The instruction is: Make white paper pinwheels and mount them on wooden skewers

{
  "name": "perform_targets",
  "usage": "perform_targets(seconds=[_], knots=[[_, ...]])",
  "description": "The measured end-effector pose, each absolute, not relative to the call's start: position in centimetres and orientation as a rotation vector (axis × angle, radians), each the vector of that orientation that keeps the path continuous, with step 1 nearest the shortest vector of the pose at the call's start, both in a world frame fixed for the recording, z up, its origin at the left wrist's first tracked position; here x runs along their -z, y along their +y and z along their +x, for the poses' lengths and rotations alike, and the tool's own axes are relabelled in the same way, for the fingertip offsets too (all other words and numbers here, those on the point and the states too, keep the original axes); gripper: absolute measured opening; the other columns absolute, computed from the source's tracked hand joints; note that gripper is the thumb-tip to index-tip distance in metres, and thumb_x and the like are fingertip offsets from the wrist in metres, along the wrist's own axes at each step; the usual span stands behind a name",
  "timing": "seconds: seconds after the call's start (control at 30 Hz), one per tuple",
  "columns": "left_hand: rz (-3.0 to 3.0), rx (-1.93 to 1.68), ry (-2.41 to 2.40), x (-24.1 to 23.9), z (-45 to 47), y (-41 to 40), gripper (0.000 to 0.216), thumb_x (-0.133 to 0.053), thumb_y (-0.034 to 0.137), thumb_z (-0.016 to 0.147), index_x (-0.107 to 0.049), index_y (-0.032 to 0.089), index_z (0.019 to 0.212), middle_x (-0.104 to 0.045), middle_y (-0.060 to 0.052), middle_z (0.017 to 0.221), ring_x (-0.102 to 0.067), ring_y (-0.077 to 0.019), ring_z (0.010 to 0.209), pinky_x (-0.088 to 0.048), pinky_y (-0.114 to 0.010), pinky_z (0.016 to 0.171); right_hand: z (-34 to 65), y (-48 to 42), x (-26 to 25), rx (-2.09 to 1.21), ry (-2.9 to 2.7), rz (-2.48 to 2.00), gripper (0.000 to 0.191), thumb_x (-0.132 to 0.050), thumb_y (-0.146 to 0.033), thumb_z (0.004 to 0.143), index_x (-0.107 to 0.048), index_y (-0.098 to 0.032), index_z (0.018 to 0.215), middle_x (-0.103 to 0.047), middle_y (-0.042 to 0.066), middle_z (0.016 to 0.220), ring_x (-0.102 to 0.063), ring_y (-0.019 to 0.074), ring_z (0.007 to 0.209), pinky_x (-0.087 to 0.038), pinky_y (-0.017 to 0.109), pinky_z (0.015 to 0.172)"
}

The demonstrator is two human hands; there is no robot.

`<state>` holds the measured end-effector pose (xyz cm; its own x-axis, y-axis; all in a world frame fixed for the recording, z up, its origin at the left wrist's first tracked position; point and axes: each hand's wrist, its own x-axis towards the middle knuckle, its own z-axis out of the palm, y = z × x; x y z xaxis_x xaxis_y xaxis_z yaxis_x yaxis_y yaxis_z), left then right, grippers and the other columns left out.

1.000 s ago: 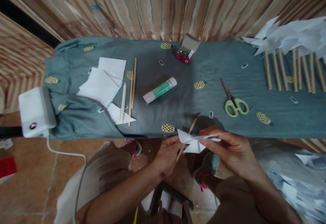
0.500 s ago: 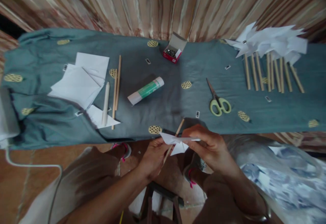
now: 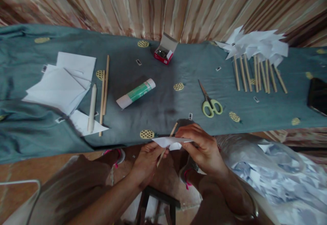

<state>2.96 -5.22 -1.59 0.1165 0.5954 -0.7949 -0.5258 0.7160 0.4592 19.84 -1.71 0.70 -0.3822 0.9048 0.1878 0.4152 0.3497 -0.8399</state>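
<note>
Yr left hand (image 3: 146, 160) closed on low end of thin wooden stick (image 3: 174, 128). Right hand (image 3: 204, 146) pinches white folded paper (image 3: 170, 142) flat across stick, just off near edge of grey-green cloth (image 3: 166, 109). Best, I judge: hold paper level, steady stick w/ left, fingertips off centre. Scissors (image 3: 211, 104) & glue stick (image 3: 136, 93) on cloth beyond.

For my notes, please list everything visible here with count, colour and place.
cloth: one, grey-blue, across the view
paper sheets: pile, white, left
thin sticks: two, wooden, beside the pile
glue stick: one, white-green, middle
small box: one, red, open, far edge
scissors: one, green handles, right of middle
pinwheels: several, white, far right
stick: one, wooden, near cloth edge
folded paper: one, white, crossing the stick
left hand: one, grips stick
right hand: one, pinches folded paper
</note>
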Motion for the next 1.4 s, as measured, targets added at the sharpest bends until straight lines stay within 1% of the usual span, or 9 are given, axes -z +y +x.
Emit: perform_targets(seconds=[0.23,0.47,0.53,0.6,0.7,0.93,1.13,1.3,1.4], knots=[[0.159,-0.808,1.204,2.1,2.7,-5.4,0.036,-0.09,0.044,0.052,-0.079,0.016,0.072,-0.065,0.0,0.06,-0.049,-0.0073,0.057,-0.037,-0.019,0.057,20.3,-1.6,-0.8,-0.94,-1.947,-1.184,0.018,-0.058,-0.012,0.09,-0.067,-0.026,0.096,-0.073,0.0,0.089,-0.066,0.0149,0.085,-0.051,0.029,0.079],[0.14,-0.789,1.181,1.5,2.8,-5.1,0.035,-0.09,0.042,0.05,-0.078,0.015,0.069,-0.067,0.0,0.061,-0.048,-0.0064,0.055,-0.037,-0.018,0.056,20.5,-1.7,-0.9,-1.043,-1.76,-1.294,0.011,-0.065,-0.017,0.087,-0.072,-0.025,0.091,-0.074,-0.001,0.088,-0.069,0.0121,0.081,-0.054,0.021,0.073],[0.109,-0.797,1.154,1.4,2.9,-5.1,0.032,-0.09,0.039,0.051,-0.078,0.016,0.069,-0.071,-0.002,0.066,-0.054,-0.0088,0.057,-0.042,-0.02,0.06,20.3,-1.8,-1.1,-1.125,-1.692,-1.28,0.009,-0.067,-0.018,0.085,-0.072,-0.024,0.09,-0.075,-0.002,0.085,-0.07,0.0117,0.078,-0.055,0.019,0.07],[0.064,-0.808,1.105,1.5,3.0,-5.1,0.03,-0.09,0.036,0.051,-0.078,0.017,0.07,-0.074,-0.004,0.072,-0.062,-0.0144,0.064,-0.047,-0.025,0.067,20.0,-1.8,-1.2,-1.186,-1.647,-1.26,0.008,-0.068,-0.019,0.085,-0.073,-0.024,0.089,-0.074,-0.002,0.083,-0.07,0.0111,0.075,-0.055,0.018,0.069],[0.049,-0.841,1.09,1.7,3.1,-5.1,0.029,-0.091,0.033,0.048,-0.078,0.017,0.069,-0.076,-0.006,0.076,-0.067,-0.0195,0.073,-0.05,-0.028,0.071,19.9,-1.8,-1.2,-1.187,-1.639,-1.226,0.01,-0.068,-0.018,0.085,-0.073,-0.025,0.089,-0.074,-0.002,0.083,-0.07,0.0107,0.076,-0.055,0.017,0.07],[0.042,-0.853,1.109,2.2,3.2,-5.1,0.031,-0.093,0.035,0.046,-0.076,0.015,0.064,-0.073,-0.004,0.069,-0.056,-0.0083,0.058,-0.043,-0.018,0.058,19.5,-1.8,-0.7,-1.035,-1.701,-1.218,0.012,-0.067,-0.014,0.084,-0.071,-0.025,0.088,-0.074,-0.003,0.084,-0.07,0.0098,0.077,-0.054,0.016,0.071],[-0.034,-0.816,1.094,1.9,3.1,-4.8,0.037,-0.095,0.035,0.04,-0.077,0.013,0.065,-0.067,-0.002,0.057,-0.052,-0.0061,0.052,-0.043,-0.016,0.054,19.3,-1.9,-0.2,-0.95,-1.734,-1.267,0.016,-0.066,-0.011,0.084,-0.071,-0.025,0.09,-0.074,-0.002,0.087,-0.07,0.0107,0.081,-0.054,0.018,0.074],[-0.065,-0.814,1.125,1.8,3.2,-4.8,0.038,-0.095,0.03,0.041,-0.079,0.014,0.071,-0.071,-0.003,0.065,-0.053,-0.0051,0.052,-0.044,-0.015,0.053,19.2,-1.7,-0.2,-0.962,-1.741,-1.257,0.014,-0.064,-0.013,0.086,-0.072,-0.024,0.091,-0.075,-0.001,0.087,-0.07,0.0125,0.082,-0.055,0.022,0.076],[-0.105,-0.802,1.147,1.6,3.3,-4.8,0.033,-0.095,0.024,0.041,-0.078,0.015,0.068,-0.072,-0.002,0.066,-0.056,-0.0057,0.051,-0.047,-0.014,0.053,19.2,-1.7,-0.2,-1.017,-1.697,-1.297,0.012,-0.067,-0.016,0.085,-0.073,-0.024,0.092,-0.075,0.001,0.088,-0.07,0.0141,0.082,-0.055,0.025,0.077]])
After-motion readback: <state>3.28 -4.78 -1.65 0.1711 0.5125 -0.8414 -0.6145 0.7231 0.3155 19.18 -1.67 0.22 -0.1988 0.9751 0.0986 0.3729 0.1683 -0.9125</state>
